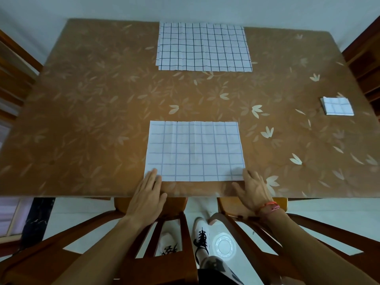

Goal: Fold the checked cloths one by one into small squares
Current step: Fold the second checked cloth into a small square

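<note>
A white cloth with a pale blue check (pixel 195 151) lies flat as a wide rectangle near the table's front edge. My left hand (pixel 149 193) lies flat with straight fingers on its near left corner. My right hand (pixel 251 189) lies flat with its fingertips at the near right corner. A larger spread of white cloth with dark check lines (pixel 203 47) sits at the far middle of the table. A small folded checked square (pixel 337 106) rests at the right side.
The table (pixel 92 112) has a brown covering with a leaf pattern. Wooden chairs stand at the front (pixel 236 229), left (pixel 14 68) and right (pixel 364 58). Below the table edge I see my shoes and a white plate (pixel 224 244) on the floor.
</note>
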Demonstrator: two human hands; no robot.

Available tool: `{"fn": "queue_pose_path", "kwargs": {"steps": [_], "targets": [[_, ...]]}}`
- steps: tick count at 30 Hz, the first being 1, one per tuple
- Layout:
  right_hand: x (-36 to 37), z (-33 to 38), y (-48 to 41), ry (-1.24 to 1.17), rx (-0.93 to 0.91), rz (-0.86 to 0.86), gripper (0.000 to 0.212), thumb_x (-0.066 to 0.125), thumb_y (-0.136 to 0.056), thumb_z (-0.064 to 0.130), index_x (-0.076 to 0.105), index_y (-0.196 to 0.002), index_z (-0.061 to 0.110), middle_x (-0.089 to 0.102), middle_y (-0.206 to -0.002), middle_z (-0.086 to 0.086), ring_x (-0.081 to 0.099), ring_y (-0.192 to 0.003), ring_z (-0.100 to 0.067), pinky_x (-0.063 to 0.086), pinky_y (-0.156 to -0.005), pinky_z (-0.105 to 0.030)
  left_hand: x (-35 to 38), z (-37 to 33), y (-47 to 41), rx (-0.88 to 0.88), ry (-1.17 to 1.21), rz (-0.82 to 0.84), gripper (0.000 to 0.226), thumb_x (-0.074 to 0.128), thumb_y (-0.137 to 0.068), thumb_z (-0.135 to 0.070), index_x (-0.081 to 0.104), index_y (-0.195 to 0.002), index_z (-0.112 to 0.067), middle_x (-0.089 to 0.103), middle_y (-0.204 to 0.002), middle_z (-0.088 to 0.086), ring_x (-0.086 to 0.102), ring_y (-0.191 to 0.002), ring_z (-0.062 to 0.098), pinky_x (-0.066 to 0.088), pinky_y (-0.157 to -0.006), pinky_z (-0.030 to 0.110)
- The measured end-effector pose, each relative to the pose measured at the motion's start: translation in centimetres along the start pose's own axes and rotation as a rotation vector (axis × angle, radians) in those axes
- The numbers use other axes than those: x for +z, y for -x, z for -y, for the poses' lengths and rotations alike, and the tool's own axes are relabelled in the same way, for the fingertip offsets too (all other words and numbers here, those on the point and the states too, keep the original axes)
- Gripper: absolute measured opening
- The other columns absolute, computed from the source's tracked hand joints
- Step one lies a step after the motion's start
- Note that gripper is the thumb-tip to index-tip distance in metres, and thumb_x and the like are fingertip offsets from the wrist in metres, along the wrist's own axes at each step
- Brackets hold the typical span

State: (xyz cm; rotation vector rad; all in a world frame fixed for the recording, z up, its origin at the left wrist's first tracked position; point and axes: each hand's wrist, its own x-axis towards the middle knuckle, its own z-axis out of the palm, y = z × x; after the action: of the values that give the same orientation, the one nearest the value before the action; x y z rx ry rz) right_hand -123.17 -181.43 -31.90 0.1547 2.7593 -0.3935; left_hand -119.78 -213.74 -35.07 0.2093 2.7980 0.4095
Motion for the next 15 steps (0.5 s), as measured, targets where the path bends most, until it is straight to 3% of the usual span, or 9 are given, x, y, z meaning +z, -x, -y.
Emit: {"fn": "queue_pose_path", "kwargs": {"steps": [3, 5, 6, 8, 11, 15], "targets": [[-1.2, -0.6, -1.7, -0.146, 0.042, -0.03, 0.031, 0.055, -0.087, 0.031, 0.059, -0.111, 0.013, 0.058, -0.101, -0.012, 0.052, -0.097, -0.03, 0.047, -0.079, -0.035, -0.1, -2.0, -1.6, 0.055, 0.036, 0.005, 0.058, 0.036, -0.102, -0.038, 0.021, -0.153, -0.015, -0.001, -0.164, 0.007, -0.007, -0.149, 0.019, 0.0, -0.115, 0.031], [-1.7, -0.7, -2.8, -0.26, 0.125, -0.037, 0.015, 0.057, -0.084, 0.026, 0.056, -0.081, 0.011, 0.055, -0.075, -0.007, 0.052, -0.081, -0.029, 0.04, -0.061, -0.032, 0.0, -3.2, -2.6, 0.08, 0.027, 0.013, 0.056, 0.035, -0.102, -0.038, 0.022, -0.153, -0.02, -0.002, -0.164, 0.005, -0.008, -0.149, 0.02, 0.0, -0.116, 0.034], [-1.9, -0.7, -3.4, -0.324, 0.183, -0.04, 0.019, 0.058, -0.082, 0.024, 0.054, -0.073, 0.008, 0.053, -0.066, -0.008, 0.053, -0.074, -0.03, 0.041, -0.058, -0.035, 0.0, -3.7, -3.0, 0.089, 0.013, 0.025, 0.055, 0.035, -0.102, -0.039, 0.022, -0.153, -0.022, -0.001, -0.164, 0.005, -0.007, -0.149, 0.022, 0.001, -0.117, 0.037], [-2.5, -0.7, -4.5, -0.453, 0.311, -0.039, 0.022, 0.058, -0.082, 0.027, 0.064, -0.078, 0.007, 0.06, -0.067, -0.011, 0.059, -0.074, -0.032, 0.047, -0.061, -0.036, 0.2, -4.4, -3.6, 0.096, -0.023, 0.065, 0.054, 0.036, -0.102, -0.04, 0.024, -0.152, -0.026, 0.002, -0.164, 0.004, -0.004, -0.15, 0.024, 0.007, -0.119, 0.043], [-2.9, -1.2, -6.0, -0.523, 0.412, -0.012, 0.028, 0.057, -0.084, 0.039, 0.072, -0.086, 0.015, 0.062, -0.069, -0.002, 0.059, -0.073, -0.025, 0.044, -0.064, -0.028, 0.7, -4.7, -3.9, 0.077, -0.065, 0.118, 0.054, 0.034, -0.102, -0.043, 0.023, -0.152, -0.028, 0.002, -0.164, 0.003, -0.003, -0.15, 0.025, 0.01, -0.12, 0.047], [-3.2, -1.5, -7.1, -0.575, 0.481, 0.036, 0.028, 0.059, -0.079, 0.039, 0.072, -0.07, 0.016, 0.069, -0.071, -0.004, 0.063, -0.069, -0.023, 0.055, -0.067, -0.033, 1.0, -4.4, -3.8, 0.086, -0.069, 0.118, 0.055, 0.036, -0.102, -0.042, 0.021, -0.153, -0.029, 0.0, -0.164, 0.002, -0.006, -0.15, 0.023, 0.008, -0.12, 0.045]]}}
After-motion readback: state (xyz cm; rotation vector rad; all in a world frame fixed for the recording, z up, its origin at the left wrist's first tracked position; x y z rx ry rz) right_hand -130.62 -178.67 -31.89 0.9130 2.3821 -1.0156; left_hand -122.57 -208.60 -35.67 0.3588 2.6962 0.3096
